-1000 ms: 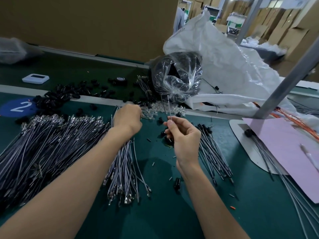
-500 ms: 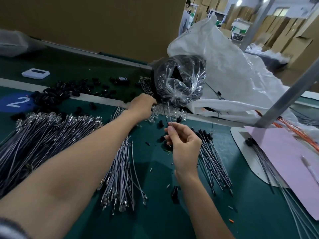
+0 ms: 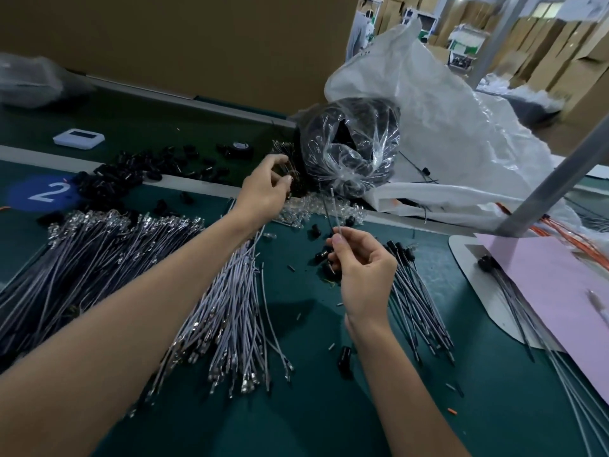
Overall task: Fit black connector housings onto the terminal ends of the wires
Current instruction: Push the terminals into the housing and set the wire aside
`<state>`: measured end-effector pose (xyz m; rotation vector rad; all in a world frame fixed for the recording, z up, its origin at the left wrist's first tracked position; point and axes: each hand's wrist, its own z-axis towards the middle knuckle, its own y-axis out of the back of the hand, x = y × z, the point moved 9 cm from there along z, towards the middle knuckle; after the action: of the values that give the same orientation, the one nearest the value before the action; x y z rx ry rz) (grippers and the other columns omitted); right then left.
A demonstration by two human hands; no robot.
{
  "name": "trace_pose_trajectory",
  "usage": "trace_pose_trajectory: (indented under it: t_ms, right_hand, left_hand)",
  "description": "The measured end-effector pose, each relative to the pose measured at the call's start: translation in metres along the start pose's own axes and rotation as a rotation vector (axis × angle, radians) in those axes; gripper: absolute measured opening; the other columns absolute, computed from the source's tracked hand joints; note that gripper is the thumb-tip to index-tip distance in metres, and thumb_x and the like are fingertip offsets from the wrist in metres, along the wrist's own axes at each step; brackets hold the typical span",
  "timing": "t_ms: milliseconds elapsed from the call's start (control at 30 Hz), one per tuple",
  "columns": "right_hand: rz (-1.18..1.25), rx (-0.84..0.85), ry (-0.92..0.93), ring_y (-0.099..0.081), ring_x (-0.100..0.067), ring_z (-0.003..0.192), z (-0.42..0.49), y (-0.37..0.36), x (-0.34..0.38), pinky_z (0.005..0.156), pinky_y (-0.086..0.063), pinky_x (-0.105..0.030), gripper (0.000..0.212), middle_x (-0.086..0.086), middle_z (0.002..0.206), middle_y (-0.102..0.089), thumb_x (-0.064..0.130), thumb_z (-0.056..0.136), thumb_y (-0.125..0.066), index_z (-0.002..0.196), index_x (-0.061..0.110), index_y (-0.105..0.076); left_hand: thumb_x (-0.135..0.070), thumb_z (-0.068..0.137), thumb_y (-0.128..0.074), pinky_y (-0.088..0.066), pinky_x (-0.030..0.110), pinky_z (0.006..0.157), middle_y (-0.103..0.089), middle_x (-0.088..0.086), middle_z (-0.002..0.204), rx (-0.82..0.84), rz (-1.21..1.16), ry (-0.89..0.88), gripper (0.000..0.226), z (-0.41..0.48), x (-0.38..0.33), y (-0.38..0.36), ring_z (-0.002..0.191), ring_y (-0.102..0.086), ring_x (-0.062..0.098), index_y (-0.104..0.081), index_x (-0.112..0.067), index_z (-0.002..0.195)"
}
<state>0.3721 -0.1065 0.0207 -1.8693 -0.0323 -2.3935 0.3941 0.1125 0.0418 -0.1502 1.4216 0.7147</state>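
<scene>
Right hand (image 3: 364, 272) fingers pinch wire (image 3: 333, 209) upright. Left hand (image 3: 263, 192) fingers curled half-closed by clear bag (image 3: 349, 150), grip unclear. Blue circle (image 3: 43, 192) on surface reads "2".

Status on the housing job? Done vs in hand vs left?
Done: a small fan of wires with black housings lies by the right hand. In hand: the right hand pinches two thin wires upright; the left hand reaches into small parts near the clear bag. Left: most of it, two big piles of bare-terminal wires.
</scene>
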Motion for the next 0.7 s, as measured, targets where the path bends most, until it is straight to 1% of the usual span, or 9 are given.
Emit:
trace_pose_trajectory:
  t_ms: [33,67,133,167,233,300,367,433,700]
  right_hand:
    - [-0.014,0.015,0.004,-0.066,-0.008,0.066,-0.001,-0.002,0.0,0.063,-0.053,-0.019,0.016,0.002,0.076,-0.074,0.008,0.09,-0.068,0.087,0.023,-0.072]
    - [-0.033,0.036,0.013,-0.066,-0.008,0.067,-0.002,-0.004,0.001,0.063,-0.052,-0.019,0.016,0.003,0.076,-0.074,0.008,0.09,-0.068,0.086,0.023,-0.073]
    - [-0.091,0.087,0.047,-0.066,-0.008,0.068,-0.004,-0.01,0.004,0.065,-0.053,-0.021,0.013,0.004,0.075,-0.073,0.01,0.09,-0.069,0.085,0.021,-0.074]
    - [-0.123,0.107,0.072,-0.065,-0.009,0.068,-0.006,-0.013,0.006,0.065,-0.053,-0.022,0.011,0.004,0.074,-0.072,0.011,0.089,-0.069,0.085,0.021,-0.075]
    - [-0.184,0.13,0.132,-0.064,-0.008,0.066,-0.01,-0.018,0.01,0.062,-0.051,-0.021,0.011,0.005,0.072,-0.072,0.011,0.089,-0.07,0.084,0.02,-0.075]
    - [-0.227,0.141,0.175,-0.064,-0.009,0.065,-0.013,-0.02,0.014,0.061,-0.051,-0.02,0.011,0.006,0.071,-0.071,0.01,0.089,-0.07,0.085,0.019,-0.075]
    - [-0.239,0.159,0.195,-0.065,-0.014,0.066,-0.015,-0.023,0.016,0.06,-0.053,-0.024,0.011,0.004,0.071,-0.071,0.01,0.089,-0.069,0.086,0.018,-0.075]
    - [-0.241,0.172,0.224,-0.065,-0.019,0.067,-0.016,-0.023,0.02,0.059,-0.054,-0.027,0.011,0.003,0.072,-0.071,0.01,0.089,-0.069,0.087,0.019,-0.075]
    - [-0.301,0.189,0.298,-0.062,-0.005,0.066,-0.017,-0.027,0.026,0.062,-0.047,-0.016,0.007,0.003,0.075,-0.07,0.007,0.089,-0.068,0.091,0.009,-0.075]
  left_hand:
    - [-0.013,0.104,-0.043,-0.045,0.017,0.055,-0.058,0.002,0.084,0.02,-0.151,0.057,0.024,-0.011,0.001,0.005,0.068,-0.052,0.011,-0.06,-0.017,0.121]
    - [-0.011,0.105,-0.04,-0.046,0.018,0.056,-0.057,0.002,0.081,0.041,-0.297,0.108,0.026,-0.023,0.002,0.01,0.066,-0.052,0.012,-0.064,-0.014,0.113]
    - [-0.009,0.104,-0.041,-0.05,0.02,0.058,-0.064,0.003,0.077,0.046,-0.605,0.196,0.028,-0.046,0.003,0.019,0.065,-0.058,0.014,-0.068,-0.01,0.1]
    - [-0.009,0.103,-0.043,-0.053,0.021,0.059,-0.068,0.003,0.076,0.029,-0.751,0.237,0.025,-0.057,0.004,0.024,0.065,-0.063,0.014,-0.068,-0.009,0.097]
    - [-0.009,0.101,-0.049,-0.056,0.021,0.061,-0.074,0.003,0.077,-0.027,-0.963,0.297,0.018,-0.075,0.011,0.033,0.067,-0.07,0.013,-0.066,-0.006,0.096]
    - [-0.009,0.099,-0.053,-0.056,0.02,0.063,-0.076,0.005,0.081,-0.071,-1.082,0.313,0.013,-0.087,0.018,0.038,0.072,-0.073,0.013,-0.064,-0.003,0.099]
    - [-0.008,0.097,-0.053,-0.057,0.02,0.066,-0.076,0.006,0.082,-0.1,-1.114,0.303,0.013,-0.095,0.023,0.04,0.075,-0.073,0.014,-0.064,-0.001,0.101]
    - [-0.006,0.097,-0.054,-0.058,0.021,0.069,-0.076,0.007,0.083,-0.112,-1.094,0.29,0.011,-0.099,0.026,0.039,0.077,-0.073,0.015,-0.064,-0.001,0.1]
    - [-0.006,0.096,-0.055,-0.057,0.022,0.068,-0.075,0.01,0.086,-0.08,-0.98,0.231,0.007,-0.104,0.024,0.027,0.08,-0.074,0.018,-0.063,-0.005,0.095]
